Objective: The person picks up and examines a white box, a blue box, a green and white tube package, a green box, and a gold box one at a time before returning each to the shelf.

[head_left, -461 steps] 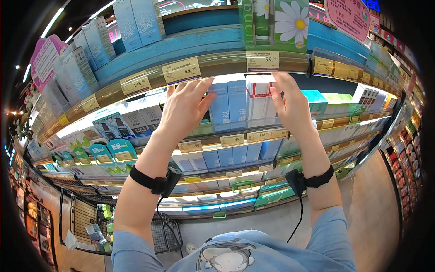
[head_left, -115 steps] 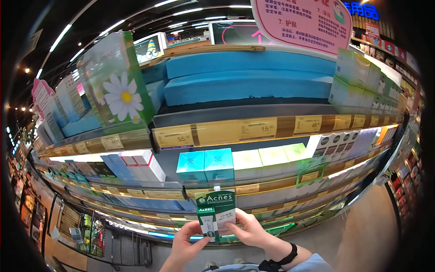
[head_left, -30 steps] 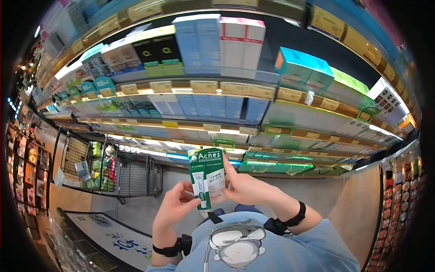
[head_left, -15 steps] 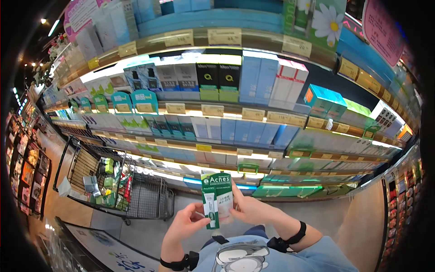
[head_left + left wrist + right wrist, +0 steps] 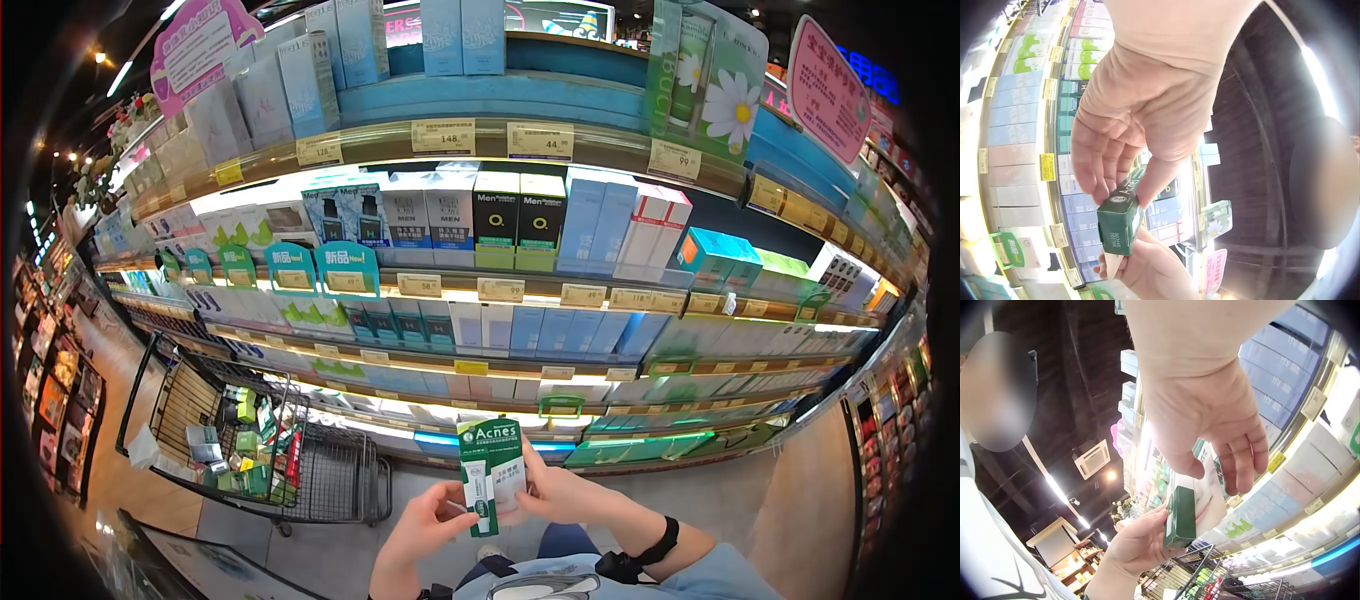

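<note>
Low centre of frame, green-and-white Acnes box (image 5: 494, 452) is held between both hands, printed face to cam: L hand (image 5: 424, 522) pinches the lower left side, R hand (image 5: 572, 492) grips the right side, fingertips prob. behind, hard to see. Wire cart (image 5: 345, 462) w/ assorted pkgs at lower left; stocked shelves (image 5: 420, 278) beyond, across mid-frame.

Left hand (image 5: 1144, 109): thumb and fingertips pinch the green box (image 5: 1120, 226), lettered "Acnes"
Right hand (image 5: 1159, 265): just beyond the green box; contact partly hidden
Yellow tag (image 5: 1048, 167): on a shelf's (image 5: 1051, 200) front edge, white tags along it
Pink sign (image 5: 1215, 271): near the daisy-printed package (image 5: 1217, 220)
Ceiling (image 5: 1250, 144): dark, beside a bright light strip (image 5: 1320, 75)
</note>
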`<act>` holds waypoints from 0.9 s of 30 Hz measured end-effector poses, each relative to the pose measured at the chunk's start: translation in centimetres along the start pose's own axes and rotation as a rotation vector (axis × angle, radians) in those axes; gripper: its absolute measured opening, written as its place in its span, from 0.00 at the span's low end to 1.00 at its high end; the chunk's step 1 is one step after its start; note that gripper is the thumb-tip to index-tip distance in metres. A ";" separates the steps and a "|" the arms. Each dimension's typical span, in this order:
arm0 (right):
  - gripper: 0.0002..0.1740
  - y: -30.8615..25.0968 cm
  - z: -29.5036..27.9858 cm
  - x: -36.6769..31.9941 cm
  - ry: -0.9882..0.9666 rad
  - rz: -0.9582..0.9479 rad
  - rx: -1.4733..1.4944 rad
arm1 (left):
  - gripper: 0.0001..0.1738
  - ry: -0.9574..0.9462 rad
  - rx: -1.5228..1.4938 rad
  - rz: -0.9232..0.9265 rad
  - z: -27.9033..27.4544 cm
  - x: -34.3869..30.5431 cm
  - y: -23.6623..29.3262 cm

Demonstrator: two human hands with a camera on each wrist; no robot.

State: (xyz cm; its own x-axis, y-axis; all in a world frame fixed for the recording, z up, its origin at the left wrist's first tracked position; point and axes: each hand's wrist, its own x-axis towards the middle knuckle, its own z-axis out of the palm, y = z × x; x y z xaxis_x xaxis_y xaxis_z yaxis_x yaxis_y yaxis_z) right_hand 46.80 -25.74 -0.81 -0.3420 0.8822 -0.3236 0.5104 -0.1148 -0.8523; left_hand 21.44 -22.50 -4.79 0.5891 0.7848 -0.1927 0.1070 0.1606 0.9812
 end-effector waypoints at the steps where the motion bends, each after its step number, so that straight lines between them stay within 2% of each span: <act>1: 0.54 -0.1 0.0 0.1 0.005 0.003 -0.006 | 0.30 0.003 -0.014 0.004 -0.1 0.0 0.0; 8: 0.53 -1.1 -1.1 0.6 -0.003 0.024 -0.001 | 0.30 0.011 -0.056 0.002 -0.4 1.1 0.1; 11: 0.52 -0.8 -1.7 1.5 0.006 -0.034 -0.015 | 0.28 0.028 -0.064 -0.014 -0.3 1.7 0.9; 13: 0.52 -0.4 -2.1 2.7 0.034 -0.176 0.005 | 0.27 0.054 -0.105 0.029 -0.4 2.2 1.8; 14: 0.52 -0.6 -2.6 2.9 0.033 -0.181 0.007 | 0.27 0.058 -0.100 0.029 -0.6 2.5 2.1; 16: 0.51 -3.2 -4.2 2.9 -0.034 -0.005 -0.041 | 0.26 0.063 -0.091 0.054 -1.1 3.2 2.5; 17: 0.51 -3.6 -4.7 3.2 -0.036 -0.008 -0.039 | 0.26 0.065 -0.088 0.053 -1.4 3.5 3.0; 19: 0.50 -4.0 -5.7 3.6 -0.001 -0.039 -0.006 | 0.26 0.052 -0.060 0.093 -1.7 4.6 4.5; 20: 0.52 -2.9 -5.7 4.2 0.093 -0.200 -0.011 | 0.26 0.054 -0.061 0.108 -1.7 5.1 5.0; 23: 0.52 -2.8 -7.9 4.5 0.035 -0.168 0.038 | 0.25 0.063 -0.114 0.159 -1.0 6.6 6.4; 27: 0.44 -4.1 -10.2 4.3 0.129 -0.375 0.081 | 0.25 0.087 -0.081 0.235 -1.0 8.4 7.5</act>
State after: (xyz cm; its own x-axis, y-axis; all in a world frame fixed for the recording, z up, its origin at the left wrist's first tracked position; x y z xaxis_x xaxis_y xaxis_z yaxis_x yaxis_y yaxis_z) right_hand 51.31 -16.84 5.45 -0.3879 0.9193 0.0663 0.3032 0.1952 -0.9327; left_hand 26.38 -14.09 0.89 0.5188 0.8541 0.0373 -0.0919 0.0123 0.9957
